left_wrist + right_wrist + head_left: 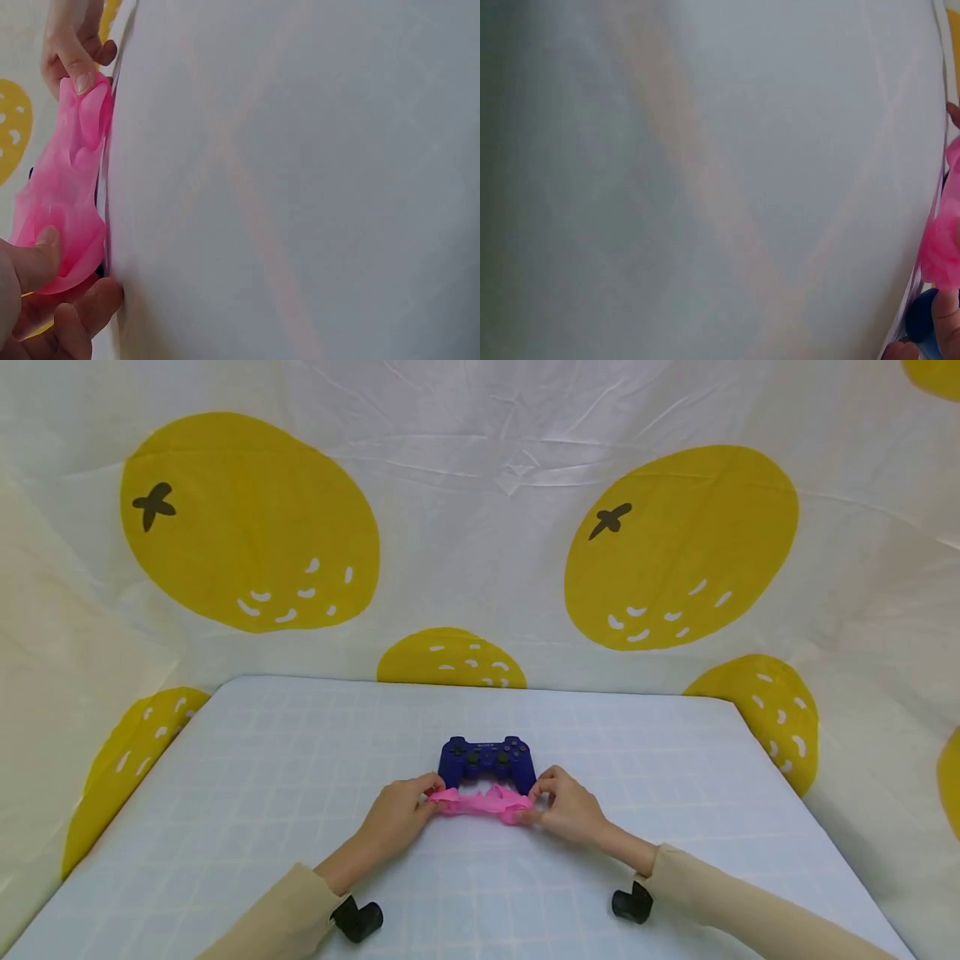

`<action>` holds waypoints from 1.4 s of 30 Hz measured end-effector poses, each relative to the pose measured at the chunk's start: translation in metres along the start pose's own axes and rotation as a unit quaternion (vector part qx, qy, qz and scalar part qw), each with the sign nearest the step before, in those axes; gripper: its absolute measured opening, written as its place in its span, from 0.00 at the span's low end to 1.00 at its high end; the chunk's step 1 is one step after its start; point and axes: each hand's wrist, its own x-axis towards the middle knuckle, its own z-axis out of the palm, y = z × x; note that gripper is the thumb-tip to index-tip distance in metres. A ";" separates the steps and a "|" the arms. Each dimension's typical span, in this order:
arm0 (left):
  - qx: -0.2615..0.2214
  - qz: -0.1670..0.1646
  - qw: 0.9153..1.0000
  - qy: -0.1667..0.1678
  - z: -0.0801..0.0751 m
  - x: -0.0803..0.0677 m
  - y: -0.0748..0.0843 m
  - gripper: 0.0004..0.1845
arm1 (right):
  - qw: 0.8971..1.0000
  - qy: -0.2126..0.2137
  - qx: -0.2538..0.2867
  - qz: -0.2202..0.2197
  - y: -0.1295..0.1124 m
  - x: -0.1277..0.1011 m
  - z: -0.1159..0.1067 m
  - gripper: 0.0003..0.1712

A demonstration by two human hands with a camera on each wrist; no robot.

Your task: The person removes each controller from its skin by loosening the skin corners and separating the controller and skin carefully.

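Observation:
A dark blue game controller (486,758) lies on the table, its two grips pointing toward me. Just in front of those grips, a soft, stretchy pink cover (480,802), probably silicone, is held out between both hands. My left hand (401,808) pinches its left end between thumb and fingers, near the controller's left grip. At the other end my right hand (566,804) pinches the pink cover beside the right grip. In the left wrist view the cover (64,176) looks stretched, with folds and openings. Only its edge shows in the right wrist view, where a blue grip (921,315) peeks out.
The table (225,777) has a pale checked cloth. Behind and beside it hangs a white curtain (465,527) printed with large yellow fruit. Black wrist cameras sit at the left cuff (357,918) and the right cuff (632,902).

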 end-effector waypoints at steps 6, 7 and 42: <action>-0.019 0.006 1.000 -0.009 0.000 -0.001 -0.002 0.07 | 0.999 0.000 -0.022 -0.025 0.004 -0.003 0.002 0.16; -0.024 0.006 1.000 -0.013 0.000 -0.001 -0.004 0.07 | 0.999 0.000 -0.023 -0.028 0.005 -0.004 0.002 0.16; -0.281 0.048 0.927 -0.245 0.001 0.006 -0.013 0.12 | 0.927 -0.166 0.274 -0.193 0.029 0.001 -0.013 0.10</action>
